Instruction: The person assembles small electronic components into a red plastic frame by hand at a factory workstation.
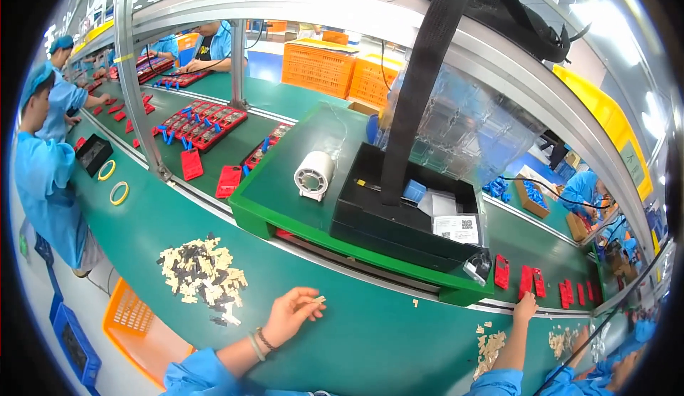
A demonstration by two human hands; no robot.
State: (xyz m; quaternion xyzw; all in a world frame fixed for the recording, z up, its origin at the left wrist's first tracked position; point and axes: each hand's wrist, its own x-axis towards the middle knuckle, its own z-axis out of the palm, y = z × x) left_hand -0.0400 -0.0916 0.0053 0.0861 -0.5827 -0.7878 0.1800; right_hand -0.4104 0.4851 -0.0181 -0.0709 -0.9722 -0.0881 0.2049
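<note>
My left hand (291, 315), with two bands on its wrist, is raised over the green table (356, 346). Its thumb and fingers pinch a small beige piece (320, 300). To its left lies a loose pile of small beige and black pieces (203, 271). My right hand (525, 306) reaches out to the conveyor belt at the right. Its closed fingertips are at the lower end of a red plastic housing (526, 280), which they partly cover. Beside my right forearm, more beige pieces (489, 350) are scattered on the table.
A green-edged platform (356, 259) bears a black bin (399, 228) and a small white fan (313, 173). Metal posts (132, 75) frame the belt. An orange basket (135, 325) stands at the left. Co-workers (50, 168) sit along both sides; one is close at the right.
</note>
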